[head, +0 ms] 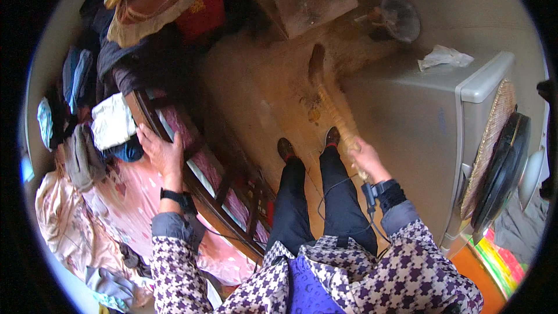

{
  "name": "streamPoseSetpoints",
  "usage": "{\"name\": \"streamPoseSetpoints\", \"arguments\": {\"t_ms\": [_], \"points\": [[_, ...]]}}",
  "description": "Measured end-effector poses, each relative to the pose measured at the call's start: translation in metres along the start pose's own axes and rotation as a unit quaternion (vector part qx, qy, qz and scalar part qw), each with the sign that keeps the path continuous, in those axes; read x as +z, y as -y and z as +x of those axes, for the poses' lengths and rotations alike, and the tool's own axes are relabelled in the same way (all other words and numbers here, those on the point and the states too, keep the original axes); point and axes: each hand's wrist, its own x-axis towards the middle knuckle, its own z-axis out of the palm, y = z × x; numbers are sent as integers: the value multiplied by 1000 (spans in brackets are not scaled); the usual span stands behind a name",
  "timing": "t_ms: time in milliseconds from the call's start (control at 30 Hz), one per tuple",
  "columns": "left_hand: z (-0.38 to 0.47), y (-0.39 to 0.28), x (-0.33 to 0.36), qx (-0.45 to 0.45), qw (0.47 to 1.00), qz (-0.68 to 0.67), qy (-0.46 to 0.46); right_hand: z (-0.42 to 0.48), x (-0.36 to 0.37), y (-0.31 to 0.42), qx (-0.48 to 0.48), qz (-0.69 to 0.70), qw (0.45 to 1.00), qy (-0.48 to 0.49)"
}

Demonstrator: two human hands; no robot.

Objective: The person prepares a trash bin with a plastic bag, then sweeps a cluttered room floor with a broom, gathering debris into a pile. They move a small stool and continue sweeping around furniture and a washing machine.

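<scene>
My right hand (368, 159) is closed around the pale handle of a hand broom (333, 109). The broom reaches away from me, and its dark brown end (316, 59) is low over the tiled floor (257, 78), whether touching I cannot tell. My left hand (163, 152) lies with fingers apart on the dark wooden rail (205, 203) of a bed, holding nothing. Just beyond its fingertips is a folded white cloth (113, 121). A pink floral sheet (126, 196) covers the bed on my left.
A grey refrigerator (401, 131) stands close on my right, with a crumpled plastic bag (444, 57) on top and a woven tray (488, 148) against it. Ahead are a cardboard box (317, 6) and a translucent round container (400, 19). Clothes (85, 157) lie heaped on the bed.
</scene>
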Motion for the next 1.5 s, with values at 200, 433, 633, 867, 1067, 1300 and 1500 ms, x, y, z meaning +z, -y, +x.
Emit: {"name": "streamPoseSetpoints", "arguments": {"t_ms": [200,433,633,867,1067,1300,1500], "points": [[-1,7,6,3,1000,-13,-18,86,-37,18,-92,-363,921,-110],[-12,31,14,37,995,-92,-7,118,-20,-47,-82,-550,827,-83],[-148,44,-12,10,988,-115,103,25,-56,-116,-106,-588,801,-12],[-279,21,-51,-83,974,-132,167,27,-62,-61,-193,-558,797,-125],[-289,24,-42,-71,983,-127,116,150,-13,3,-227,-594,759,-136],[-292,26,-39,-60,985,-134,92,103,-25,-126,-257,-616,740,-84],[-291,28,-36,-46,992,-99,60,24,-86,-173,-256,-655,710,-41]]}}
